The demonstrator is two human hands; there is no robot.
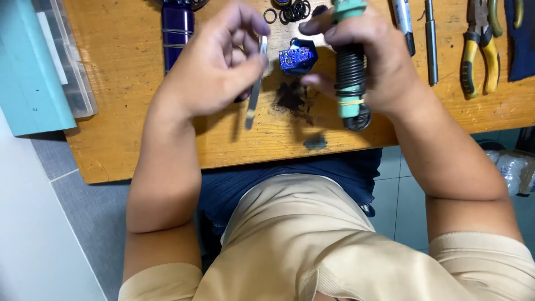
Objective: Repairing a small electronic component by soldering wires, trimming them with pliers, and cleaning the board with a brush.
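Nearest on the desk (139, 150), the left hand (214, 69) pinches tweezers (256, 83); the right hand (373, 61) grips a green soldering iron (350, 72). Between them lies a small blue circuit board (297, 57). Unclamped, the board could skid if nudged by either tool.

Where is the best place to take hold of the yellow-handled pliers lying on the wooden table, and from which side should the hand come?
Grip the yellow-handled pliers around both handles, coming from the near table edge. The handles point toward the person and lie slightly apart, flat on the wooden table, while the metal jaws point away. The right hand, now holding a green tool with a black coiled grip, is nearer than the left hand.
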